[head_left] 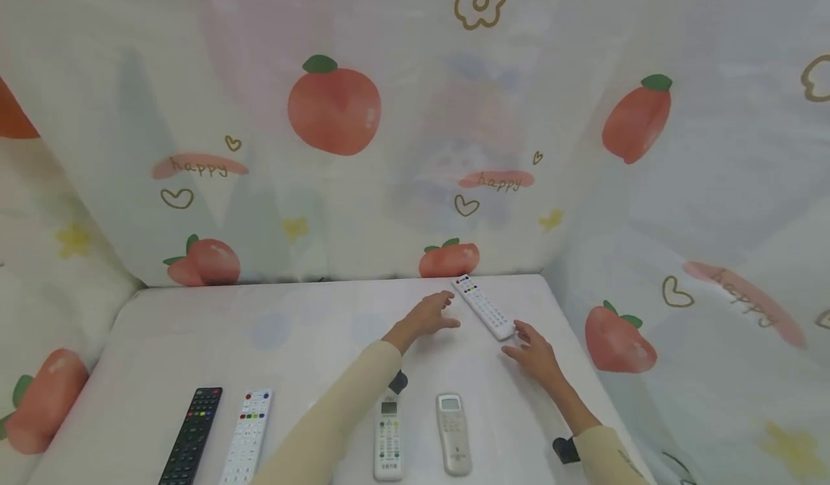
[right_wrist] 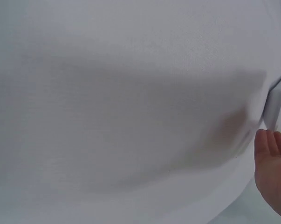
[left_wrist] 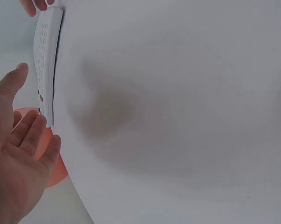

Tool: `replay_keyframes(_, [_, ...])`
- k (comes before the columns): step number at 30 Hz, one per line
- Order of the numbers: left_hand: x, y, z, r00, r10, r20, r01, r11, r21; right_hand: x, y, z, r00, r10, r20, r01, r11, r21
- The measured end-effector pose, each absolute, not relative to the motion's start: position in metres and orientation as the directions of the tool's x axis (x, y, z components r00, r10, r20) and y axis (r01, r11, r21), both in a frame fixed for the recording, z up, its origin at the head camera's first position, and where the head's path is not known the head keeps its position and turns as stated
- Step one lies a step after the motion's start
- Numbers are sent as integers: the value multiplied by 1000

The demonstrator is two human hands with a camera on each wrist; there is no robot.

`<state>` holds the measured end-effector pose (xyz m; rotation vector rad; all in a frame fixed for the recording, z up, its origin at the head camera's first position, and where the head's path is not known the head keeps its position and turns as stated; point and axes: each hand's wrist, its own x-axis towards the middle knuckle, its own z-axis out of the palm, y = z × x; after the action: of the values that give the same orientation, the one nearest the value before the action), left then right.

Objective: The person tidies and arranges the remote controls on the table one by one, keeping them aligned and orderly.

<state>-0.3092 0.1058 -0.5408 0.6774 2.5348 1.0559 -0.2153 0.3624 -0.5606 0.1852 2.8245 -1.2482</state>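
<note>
A white remote control lies slantwise near the back right of the table, its buttons facing up. My left hand hovers just left of its far end, thumb and fingers spread apart. At the near end is my right hand, fingers loosely extended; whether its fingertips touch the remote I cannot tell. In the left wrist view, a gap shows between my left hand and the remote. At the right wrist view's edge, the remote's side appears beyond my right hand.
Nearer on the white table lie a black remote, a white remote with coloured buttons and two air-conditioner remotes. Fruit-printed cloth hangs behind and along the sides.
</note>
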Motion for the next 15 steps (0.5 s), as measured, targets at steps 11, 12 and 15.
replay_keyframes(11, [-330,115,-529,-862,494,-116,279,652,705,-222,364,-566,-983,130,-130,184,670,-719])
replay_keyframes(12, [-331,115,-529,-864,490,-118,273,651,709,-223,364,-567,-981,136,-136,192,673,-714])
replay_keyframes(15, [-336,118,-527,-866,489,-108,273,642,716,-225,364,-566,-977,148,-154,213,685,-696])
